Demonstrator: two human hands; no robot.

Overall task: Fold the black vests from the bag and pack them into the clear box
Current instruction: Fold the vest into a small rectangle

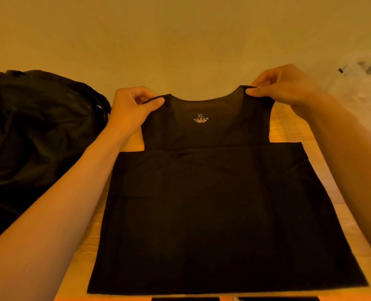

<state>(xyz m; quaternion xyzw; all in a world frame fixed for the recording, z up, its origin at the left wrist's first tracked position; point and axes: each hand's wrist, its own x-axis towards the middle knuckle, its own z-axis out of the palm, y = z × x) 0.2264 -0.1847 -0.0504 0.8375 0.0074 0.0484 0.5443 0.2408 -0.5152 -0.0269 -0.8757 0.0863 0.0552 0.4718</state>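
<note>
Now both of your hands are closed in pinches. Your left hand (pixel 134 107) has thumb and curled fingers nipped on the shoulder strap on your left. Your right hand (pixel 288 88) does the same on the other strap, and neither holds anything else. The black vest (pixel 212 203) is lifted only at that top edge. The rest lies flat and spread on the wooden table (pixel 323 153), hem toward you. The printed size label (pixel 200 118) shows inside the neckline, between your hands.

I judge this to be the laying-out step, the very start of the fold: the body looks squared, and I see no finished fold. The next move calls for setting both straps down level and smooth. After that, bring one side across without dragging the flat part out of square.

The black bag (pixel 39 127) slumps on the table beside your left forearm, near the vest's edge. The clear box (pixel 362 66) stands well apart at far right, blurred.
</note>
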